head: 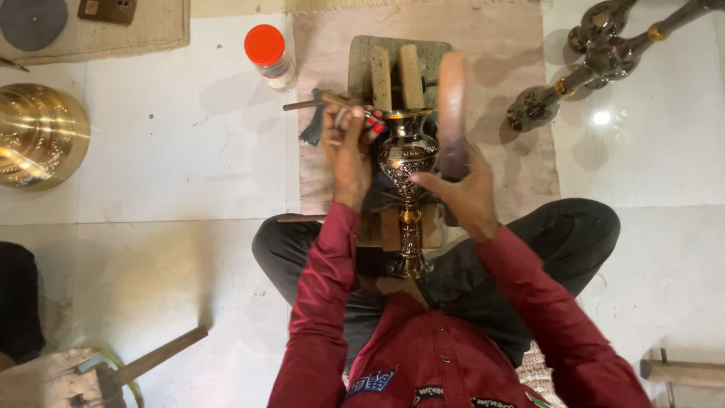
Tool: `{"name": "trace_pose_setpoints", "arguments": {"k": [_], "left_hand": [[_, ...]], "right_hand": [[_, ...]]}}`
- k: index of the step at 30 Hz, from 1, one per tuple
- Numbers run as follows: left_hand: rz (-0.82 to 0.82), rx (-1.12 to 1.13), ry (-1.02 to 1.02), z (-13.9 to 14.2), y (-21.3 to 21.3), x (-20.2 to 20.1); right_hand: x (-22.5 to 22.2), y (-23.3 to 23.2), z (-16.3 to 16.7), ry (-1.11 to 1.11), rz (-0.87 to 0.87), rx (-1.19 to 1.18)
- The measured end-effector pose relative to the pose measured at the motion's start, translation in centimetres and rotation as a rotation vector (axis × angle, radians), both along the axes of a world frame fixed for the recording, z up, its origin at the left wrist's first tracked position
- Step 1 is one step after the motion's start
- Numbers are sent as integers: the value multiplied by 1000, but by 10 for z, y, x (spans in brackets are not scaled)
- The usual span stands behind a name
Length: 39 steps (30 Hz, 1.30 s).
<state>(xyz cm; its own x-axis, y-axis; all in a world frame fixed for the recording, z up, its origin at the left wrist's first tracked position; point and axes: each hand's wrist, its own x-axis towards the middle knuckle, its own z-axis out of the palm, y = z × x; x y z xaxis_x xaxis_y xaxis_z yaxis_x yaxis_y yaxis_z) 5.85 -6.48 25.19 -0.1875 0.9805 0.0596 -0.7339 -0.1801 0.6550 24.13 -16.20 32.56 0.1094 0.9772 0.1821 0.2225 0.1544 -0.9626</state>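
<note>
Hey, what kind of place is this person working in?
Probably a small metalcraft workshop, worked seated on the floor. The left hand holds a thin tool against an engraved metal vase, a brass bowl sits at one side, and finished metal pieces lie on the tiles.

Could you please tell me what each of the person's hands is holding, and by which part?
Left hand grips a thin tool near its tip, against the engraved metal vase. Right hand steadies the vase's body from the side.
</note>
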Motion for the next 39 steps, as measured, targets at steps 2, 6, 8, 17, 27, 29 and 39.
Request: {"name": "trace_pose_setpoints", "arguments": {"k": [2, 6, 8, 17, 27, 29, 39], "left_hand": [[21, -2, -77, -8, 0, 11], [119, -105, -94, -11, -2, 22], [100, -113, -118, -6, -3, 23], [42, 61, 62, 28, -24, 32], [-321, 315, 550, 66, -20, 4], [-388, 356, 735, 80, -21, 1], [-482, 533, 1411, 123, -14, 13]], "right_hand": [[-13, 5, -2, -121, -20, 163], [-12, 6, -2, -331, -87, 68], [-5, 6, -5, -354, -75, 71], [25, 28, -41, 303, 155, -401], [47, 15, -53, 229, 109, -422], [66, 9, -45, 171, 109, -454], [118, -46, 28, -721, 164, -114]]}}
